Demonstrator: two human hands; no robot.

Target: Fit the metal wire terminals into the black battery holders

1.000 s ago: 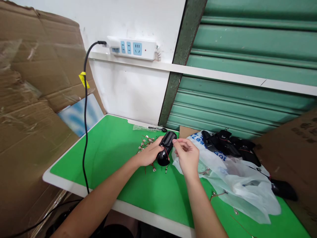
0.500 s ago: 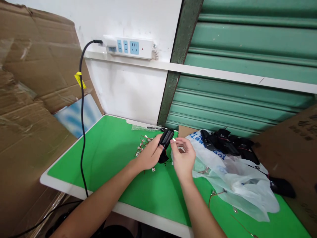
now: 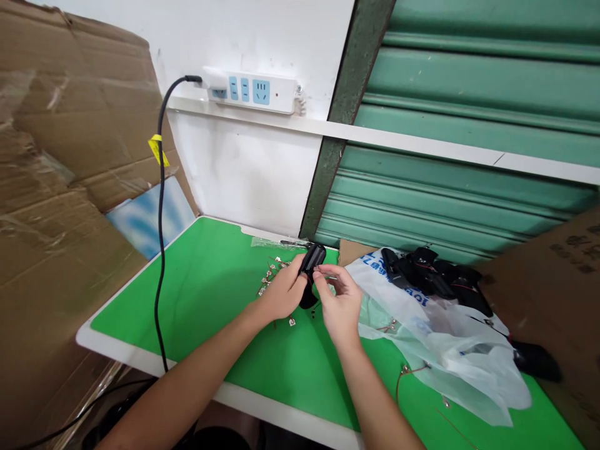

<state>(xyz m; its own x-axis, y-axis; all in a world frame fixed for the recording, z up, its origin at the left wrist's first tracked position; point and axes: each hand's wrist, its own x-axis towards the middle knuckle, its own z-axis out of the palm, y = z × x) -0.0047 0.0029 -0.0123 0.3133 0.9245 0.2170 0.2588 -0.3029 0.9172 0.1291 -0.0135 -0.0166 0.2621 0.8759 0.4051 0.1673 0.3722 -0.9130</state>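
A black plastic part (image 3: 313, 256) is held above the green table mat by my left hand (image 3: 284, 292), whose fingers wrap its left side. A thin red wire shows on it. My right hand (image 3: 341, 301) is closed in a pinch against the part's right side; what its fingertips hold, if anything, is too small to make out. Several small metal pieces with brown wires (image 3: 268, 275) lie on the mat just left of my left hand, and one more piece (image 3: 292, 322) lies below it.
On the right, a white plastic bag (image 3: 450, 337) bears several black parts (image 3: 431, 275). A black cable (image 3: 160, 250) hangs from the power strip (image 3: 281, 94) across the table's left side. Cardboard (image 3: 56, 187) stands at left, and a cardboard box (image 3: 557, 300) at right.
My right hand has moved left, its fingertips now against the black part. The small white piece seen at those fingertips is no longer clearly visible. The camera view has shifted slightly.
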